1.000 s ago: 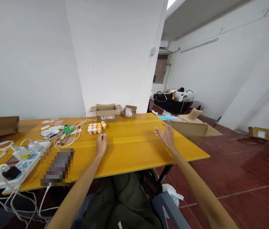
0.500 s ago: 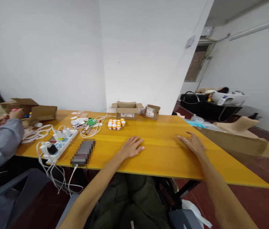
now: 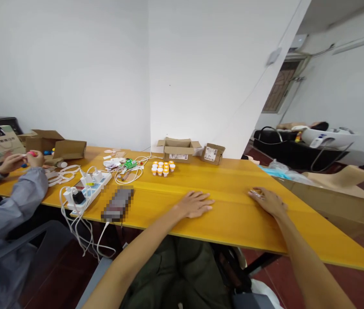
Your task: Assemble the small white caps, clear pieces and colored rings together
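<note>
My left hand (image 3: 196, 204) lies palm down on the yellow-brown tabletop (image 3: 227, 227), fingers stretched and slightly spread, holding nothing. To its right, my right hand (image 3: 268, 201) is low over or on the table, palm down, its fingers bent towards the left. Its fingertips are smeared with pale streaks, so I cannot tell whether anything is between them. Nearest beyond my left hand stands a cluster of several white and orange light bulbs (image 3: 163, 168). A dark phone (image 3: 118, 204) with a white cable lies to the left.
Behind the bulbs stand an open cardboard box (image 3: 178, 153) and a smaller carton (image 3: 213, 153). A white power strip (image 3: 93, 191) with plugs and cables lies left. A co-worker's hands (image 3: 22, 161) hold something pink. A large cardboard box (image 3: 333, 201) stands beyond the right table edge.
The view has shifted slightly left. My left hand has slid right along the table, closer to my right hand. The right hand's fingers look more bent. The co-worker's hands have shifted.
</note>
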The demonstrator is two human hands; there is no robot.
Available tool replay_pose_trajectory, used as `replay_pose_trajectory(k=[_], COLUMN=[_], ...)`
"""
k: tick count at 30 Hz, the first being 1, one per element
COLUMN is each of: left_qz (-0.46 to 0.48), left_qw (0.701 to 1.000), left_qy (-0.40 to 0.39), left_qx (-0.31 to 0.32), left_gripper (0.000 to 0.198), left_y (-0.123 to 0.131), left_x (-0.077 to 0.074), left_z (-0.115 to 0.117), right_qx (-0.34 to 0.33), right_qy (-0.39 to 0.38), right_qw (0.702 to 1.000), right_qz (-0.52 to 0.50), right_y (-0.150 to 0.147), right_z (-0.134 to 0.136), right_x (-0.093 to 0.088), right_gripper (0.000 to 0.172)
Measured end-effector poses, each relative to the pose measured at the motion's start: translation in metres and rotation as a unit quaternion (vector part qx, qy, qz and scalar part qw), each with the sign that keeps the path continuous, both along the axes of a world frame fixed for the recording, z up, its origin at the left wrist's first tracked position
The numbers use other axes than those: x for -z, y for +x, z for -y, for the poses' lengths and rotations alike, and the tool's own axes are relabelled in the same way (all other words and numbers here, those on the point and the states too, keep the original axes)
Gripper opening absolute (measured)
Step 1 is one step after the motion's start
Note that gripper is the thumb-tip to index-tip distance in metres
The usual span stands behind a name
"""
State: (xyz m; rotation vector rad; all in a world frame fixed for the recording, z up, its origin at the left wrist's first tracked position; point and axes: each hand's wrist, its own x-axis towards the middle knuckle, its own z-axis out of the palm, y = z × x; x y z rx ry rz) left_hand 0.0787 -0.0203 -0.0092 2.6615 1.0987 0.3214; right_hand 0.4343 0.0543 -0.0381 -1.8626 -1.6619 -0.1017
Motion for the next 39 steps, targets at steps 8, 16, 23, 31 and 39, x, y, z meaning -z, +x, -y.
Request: replay_pose_trajectory(k=[8, 16, 23, 31, 39], left_qz=[0.045, 0.092, 0.123, 0.147, 0.126], left_qw=[0.986, 0.974, 0.967, 0.962, 0.969], left_qy=[0.022, 0.047, 0.053, 0.072, 0.062], left_qx=[-0.158, -0.203, -0.215, -0.217, -0.205], left_gripper=[0.052, 0.047, 0.044, 0.04, 0.04], left_y=[-0.07, -0.078, -0.077, -0.078, -0.078], left_x=[-0.004, 0.005, 0.011, 0.018, 0.011], left_z=[-0.026, -0.028, -0.032, -0.038, -0.034], right_qx=[-0.063, -0.08, 0.002, -0.024, 0.06], right_qy=[-0.051, -0.058, -0.063, -0.065, -0.072], right_qw=[0.997, 0.995, 0.998, 0.998, 0.996], right_qz=[-0.014, -0.007, 0.017, -0.001, -0.011], right_y=[-0.016, -0.027, -0.032, -0.043, -0.056], right_z=[0.012, 0.013, 0.01, 0.013, 0.019], right_x=[-0.019, -0.022, -0.02, -0.023, -0.029], right_gripper=[0.023, 0.024, 0.029, 0.019, 0.044])
